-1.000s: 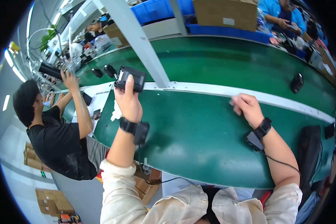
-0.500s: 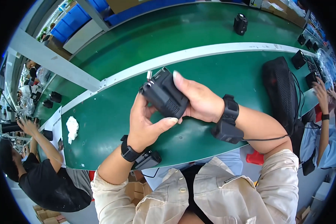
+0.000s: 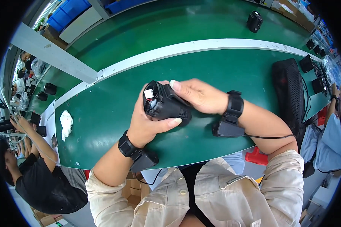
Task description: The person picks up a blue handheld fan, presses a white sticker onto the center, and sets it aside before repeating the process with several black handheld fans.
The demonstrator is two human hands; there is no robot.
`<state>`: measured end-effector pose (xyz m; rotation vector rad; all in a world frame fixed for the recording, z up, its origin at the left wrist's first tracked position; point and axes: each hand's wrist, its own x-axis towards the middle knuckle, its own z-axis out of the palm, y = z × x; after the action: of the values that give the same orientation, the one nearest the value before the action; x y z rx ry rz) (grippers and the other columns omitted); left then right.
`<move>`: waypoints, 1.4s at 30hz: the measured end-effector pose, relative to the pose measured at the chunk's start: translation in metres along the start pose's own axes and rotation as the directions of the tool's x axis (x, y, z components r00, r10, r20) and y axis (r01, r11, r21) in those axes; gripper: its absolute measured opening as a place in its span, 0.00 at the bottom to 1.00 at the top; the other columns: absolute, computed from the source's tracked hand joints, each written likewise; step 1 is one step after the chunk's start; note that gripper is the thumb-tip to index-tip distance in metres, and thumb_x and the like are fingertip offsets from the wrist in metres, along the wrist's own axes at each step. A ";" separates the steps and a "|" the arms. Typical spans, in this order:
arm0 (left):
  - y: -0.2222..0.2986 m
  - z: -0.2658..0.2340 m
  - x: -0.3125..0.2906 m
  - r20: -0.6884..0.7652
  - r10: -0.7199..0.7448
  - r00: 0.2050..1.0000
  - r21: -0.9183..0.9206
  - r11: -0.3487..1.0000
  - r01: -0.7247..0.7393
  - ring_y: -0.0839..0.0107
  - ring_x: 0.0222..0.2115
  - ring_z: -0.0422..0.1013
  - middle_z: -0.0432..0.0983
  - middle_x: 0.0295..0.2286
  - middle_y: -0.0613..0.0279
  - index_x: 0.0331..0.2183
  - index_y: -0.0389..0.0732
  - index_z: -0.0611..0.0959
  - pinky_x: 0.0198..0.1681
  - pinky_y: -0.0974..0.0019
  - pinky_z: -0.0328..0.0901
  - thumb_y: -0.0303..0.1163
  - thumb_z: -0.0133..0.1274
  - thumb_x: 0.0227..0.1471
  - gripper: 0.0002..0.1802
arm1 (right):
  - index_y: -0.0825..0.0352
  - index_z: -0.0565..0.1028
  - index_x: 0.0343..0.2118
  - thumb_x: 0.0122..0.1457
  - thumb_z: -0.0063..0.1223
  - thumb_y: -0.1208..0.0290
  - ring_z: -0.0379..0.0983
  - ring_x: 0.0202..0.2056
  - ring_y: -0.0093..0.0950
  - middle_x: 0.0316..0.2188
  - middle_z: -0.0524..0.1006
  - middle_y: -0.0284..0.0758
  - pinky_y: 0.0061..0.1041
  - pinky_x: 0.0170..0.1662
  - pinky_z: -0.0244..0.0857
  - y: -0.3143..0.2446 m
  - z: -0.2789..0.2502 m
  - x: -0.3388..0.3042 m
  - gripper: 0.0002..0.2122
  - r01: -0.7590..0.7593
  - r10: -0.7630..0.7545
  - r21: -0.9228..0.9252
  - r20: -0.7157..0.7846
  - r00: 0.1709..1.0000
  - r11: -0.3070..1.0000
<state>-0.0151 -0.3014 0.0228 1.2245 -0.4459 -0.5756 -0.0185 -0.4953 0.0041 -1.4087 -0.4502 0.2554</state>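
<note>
Above the green bench I hold a black plastic device housing (image 3: 169, 108), tilted, its open end facing left. Inside that end a small white square piece and red wiring show; fine ribs run along the rounded lower side. My left hand (image 3: 144, 123) wraps the housing from the left and below, thumb stretched along its near side. Against the upper right side rests my right hand (image 3: 202, 95), thumb on top, its other fingers partly hidden behind the housing. Both wrists carry black straps with small box-shaped modules.
A crumpled white tissue (image 3: 66, 125) lies on the green bench (image 3: 216, 140) at left. A black mesh bag (image 3: 288, 90) with cables lies at right. Beyond the white rail (image 3: 185, 49) stands another black device (image 3: 254, 21). Co-workers sit at both sides.
The housing has been turned in my hands, so its open end with the white piece and wiring faces more toward me. My right hand has shifted slightly right and lower.
</note>
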 end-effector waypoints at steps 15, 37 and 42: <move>-0.008 0.006 0.007 -0.045 0.314 0.948 0.540 0.807 -0.241 0.74 0.37 0.69 0.67 0.39 0.61 0.46 0.38 0.65 0.40 0.70 0.67 0.28 0.70 0.29 0.42 | 0.68 0.79 0.34 0.49 0.61 0.79 0.71 0.31 0.29 0.29 0.75 0.35 0.24 0.34 0.65 -0.061 -0.005 -0.014 0.08 0.447 -0.547 -0.691 0.088 0.832 0.568; -0.013 -0.004 0.007 -0.101 0.675 0.731 0.819 0.474 -0.324 0.65 0.38 0.72 0.68 0.43 0.52 0.45 0.38 0.66 0.42 0.67 0.68 0.27 0.73 0.29 0.42 | 0.72 0.76 0.36 0.57 0.57 0.76 0.71 0.28 0.18 0.30 0.74 0.31 0.17 0.30 0.65 -0.061 0.012 -0.024 0.06 0.106 -0.183 -0.296 -0.244 0.952 0.949; -0.011 0.001 0.006 -0.085 0.719 0.689 0.891 0.365 -0.271 0.63 0.42 0.72 0.66 0.47 0.47 0.46 0.38 0.64 0.45 0.65 0.68 0.27 0.73 0.29 0.43 | 0.71 0.74 0.39 0.59 0.54 0.75 0.70 0.30 0.17 0.32 0.74 0.32 0.17 0.33 0.66 -0.053 0.020 -0.024 0.08 0.036 -0.035 -0.003 -0.241 0.970 0.999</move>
<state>-0.0129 -0.3083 0.0130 1.9581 -0.6877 0.6345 -0.0540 -0.4963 0.0546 -1.4083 -0.2741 0.0533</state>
